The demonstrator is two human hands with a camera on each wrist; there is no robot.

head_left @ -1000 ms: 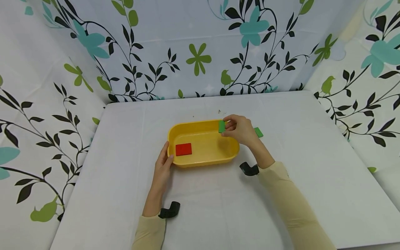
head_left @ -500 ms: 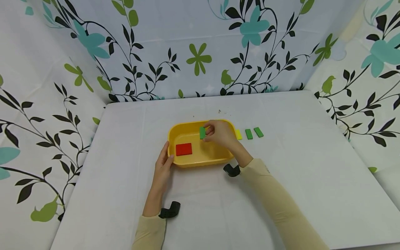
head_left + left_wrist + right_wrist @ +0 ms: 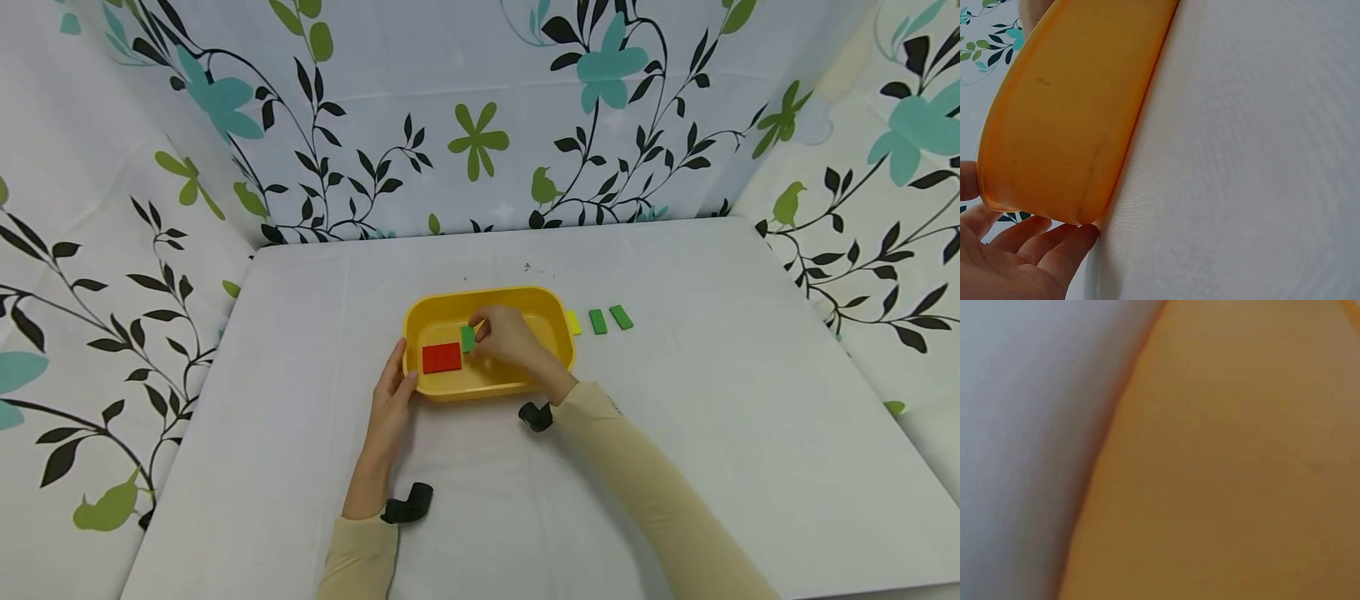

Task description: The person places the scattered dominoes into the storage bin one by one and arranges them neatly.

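A yellow oblong tray (image 3: 450, 312) stands on the table, its left end gripped by my left hand (image 3: 388, 400). In the left wrist view the thumb lies at the rim and the fingers (image 3: 1069, 250) press along the end wall. My right hand (image 3: 512, 340) reaches inside the tray and pinches a small green rectangular block (image 3: 468, 338) between thumb and fingers. That block is just right of a flat red rectangle (image 3: 442, 358) lying on the tray floor. The right wrist view shows only the tray's outer wall (image 3: 1210, 456), blurred, with the hand out of sight.
Right of the tray, a yellow piece (image 3: 574, 322) sits against its end. Beyond it lie a green block (image 3: 597, 322) and another green block (image 3: 621, 317) on the white table (image 3: 712, 400). Patterned cloth (image 3: 480, 83) hangs behind and at both sides.
My right hand has carried the green block leftward over the tray and down beside the red rectangle. The pieces right of the tray came into view. The left hand has stayed put.
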